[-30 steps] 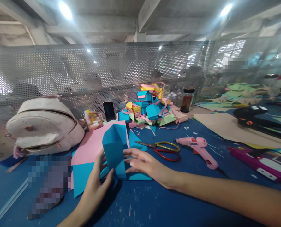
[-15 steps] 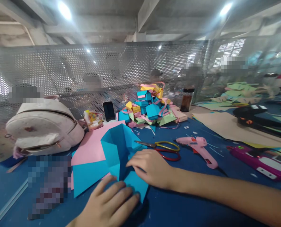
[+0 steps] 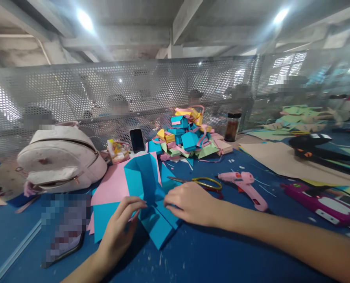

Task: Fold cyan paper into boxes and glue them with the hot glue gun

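Note:
A folded sheet of blue paper (image 3: 142, 177) stands partly upright in front of me, with creased flaps spreading toward the table's near side. My left hand (image 3: 120, 224) is at its left side, thumb and fingers closed on the paper's edge. From the right, my right hand (image 3: 189, 204) curls its fingers over the right-hand flap and grips it; its fingertips are partly hidden. Behind and to the left lie a pink sheet (image 3: 111, 184) and another flat blue piece (image 3: 104, 218). Scissors (image 3: 206, 183) with yellow and red handles lie just beyond my right hand.
A pink glue gun (image 3: 245, 184) and a purple power strip (image 3: 319, 202) lie to the right. Behind are a pile of folded paper boxes (image 3: 186, 135), a phone (image 3: 137, 140) and a bottle (image 3: 232, 127). A white backpack (image 3: 59, 159) stands left, before a perforated metal screen (image 3: 151, 86).
My left hand has risen from the near flap to the left edge of the blue paper. The near flap has swung inward and creased. My right hand stays on the right side.

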Tool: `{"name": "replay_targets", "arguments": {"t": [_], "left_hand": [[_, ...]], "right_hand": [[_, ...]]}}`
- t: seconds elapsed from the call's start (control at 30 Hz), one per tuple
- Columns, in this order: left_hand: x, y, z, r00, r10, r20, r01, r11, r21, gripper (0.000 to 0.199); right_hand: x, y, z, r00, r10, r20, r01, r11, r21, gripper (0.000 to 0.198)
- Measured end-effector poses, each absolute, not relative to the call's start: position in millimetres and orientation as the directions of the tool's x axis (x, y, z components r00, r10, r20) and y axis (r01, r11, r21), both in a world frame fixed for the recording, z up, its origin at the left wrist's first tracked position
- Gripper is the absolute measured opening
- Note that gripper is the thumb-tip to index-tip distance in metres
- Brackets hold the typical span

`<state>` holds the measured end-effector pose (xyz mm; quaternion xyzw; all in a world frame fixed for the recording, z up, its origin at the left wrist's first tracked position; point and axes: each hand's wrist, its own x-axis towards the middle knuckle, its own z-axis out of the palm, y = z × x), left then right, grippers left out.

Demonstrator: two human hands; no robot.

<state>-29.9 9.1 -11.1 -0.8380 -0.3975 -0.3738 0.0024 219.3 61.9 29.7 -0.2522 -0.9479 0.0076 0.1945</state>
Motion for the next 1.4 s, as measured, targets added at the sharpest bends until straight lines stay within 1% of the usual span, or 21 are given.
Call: {"name": "replay_targets", "arguments": {"t": [0.1, 0.2, 0.3, 0.4, 0.47, 0.53, 0.63, 0.7, 0.77, 0.83, 0.9, 0.97, 1.03, 1.1, 1.2, 1.27, 1.33, 1.4], "left_hand": [[-31.2, 8.7, -8.1, 0.391, 0.710, 0.585, 0.673, -0.654, 0.345, 0.016], [-36.2, 6.0, -8.3, 0.412, 0.743, 0.528, 0.690, -0.633, 0.351, 0.004], [-42.7, 2.6, -10.8, 0.430, 0.754, 0.496, 0.704, -0.624, 0.339, 0.008], [-46.7, 0.4, -12.9, 0.479, 0.749, 0.458, 0.696, -0.642, 0.322, 0.010], [-48.0, 0.1, -14.6, 0.501, 0.748, 0.436, 0.681, -0.651, 0.334, 0.012], [-49.1, 0.4, -17.1, 0.480, 0.767, 0.426, 0.672, -0.634, 0.383, 0.015], [-51.3, 0.8, -21.1, 0.420, 0.815, 0.399, 0.667, -0.575, 0.473, 0.019], [-52.5, 0.4, -21.8, 0.395, 0.836, 0.381, 0.663, -0.547, 0.511, 0.019], [-52.6, -0.3, -20.1, 0.371, 0.845, 0.386, 0.660, -0.532, 0.530, 0.019], [-51.7, -0.8, -16.5, 0.338, 0.854, 0.395, 0.656, -0.515, 0.552, 0.020], [-50.3, -0.1, -12.9, 0.316, 0.862, 0.397, 0.659, -0.500, 0.562, 0.018], [-49.0, 2.0, -11.5, 0.329, 0.864, 0.382, 0.672, -0.498, 0.548, 0.017], [-48.4, 4.6, -13.0, 0.388, 0.848, 0.362, 0.690, -0.527, 0.496, 0.017], [-48.0, 6.7, -16.7, 0.475, 0.812, 0.340, 0.704, -0.582, 0.406, 0.020], [-46.3, 7.8, -22.0, 0.588, 0.749, 0.305, 0.712, -0.659, 0.244, 0.023], [-43.2, 8.5, -23.5, 0.619, 0.726, 0.299, 0.709, -0.681, 0.184, 0.021], [-39.2, 10.1, -23.6, 0.618, 0.725, 0.303, 0.708, -0.681, 0.187, 0.017], [-35.4, 12.5, -23.2, 0.598, 0.743, 0.301, 0.714, -0.664, 0.219, 0.016]], "right_hand": [[213.7, 56.1, 16.6, -0.839, 0.432, 0.330, 0.430, 0.899, -0.083, 0.015], [212.6, 53.8, 7.7, -0.837, 0.447, 0.315, 0.439, 0.893, -0.102, 0.016], [214.0, 53.8, 1.8, -0.823, 0.475, 0.313, 0.440, 0.880, -0.179, 0.022], [214.3, 55.0, -3.3, -0.839, 0.439, 0.321, 0.393, 0.898, -0.200, 0.035], [213.4, 56.1, -6.0, -0.867, 0.368, 0.336, 0.331, 0.929, -0.162, 0.045], [212.0, 56.7, -7.4, -0.895, 0.284, 0.345, 0.262, 0.959, -0.108, 0.051], [210.4, 55.8, -8.5, -0.921, 0.201, 0.335, 0.200, 0.979, -0.036, 0.046], [210.3, 54.9, -10.3, -0.921, 0.186, 0.343, 0.197, 0.980, -0.001, 0.036], [211.1, 55.0, -14.0, -0.900, 0.202, 0.387, 0.220, 0.976, 0.003, 0.032], [212.3, 56.8, -18.5, -0.862, 0.244, 0.444, 0.242, 0.968, -0.061, 0.033], [213.5, 59.6, -22.5, -0.814, 0.314, 0.489, 0.252, 0.949, -0.190, 0.034], [214.0, 62.5, -24.9, -0.744, 0.425, 0.515, 0.273, 0.898, -0.346, 0.034], [213.9, 64.6, -25.5, -0.663, 0.537, 0.521, 0.288, 0.826, -0.485, 0.033], [213.4, 65.9, -25.2, -0.607, 0.609, 0.510, 0.283, 0.766, -0.577, 0.032], [212.8, 67.0, -25.0, -0.575, 0.639, 0.510, 0.263, 0.735, -0.625, 0.031], [212.4, 67.7, -26.0, -0.570, 0.632, 0.525, 0.255, 0.744, -0.618, 0.030], [211.9, 68.4, -27.2, -0.571, 0.615, 0.544, 0.243, 0.760, -0.603, 0.030], [211.6, 69.0, -28.3, -0.574, 0.602, 0.554, 0.240, 0.771, -0.590, 0.029]]}}
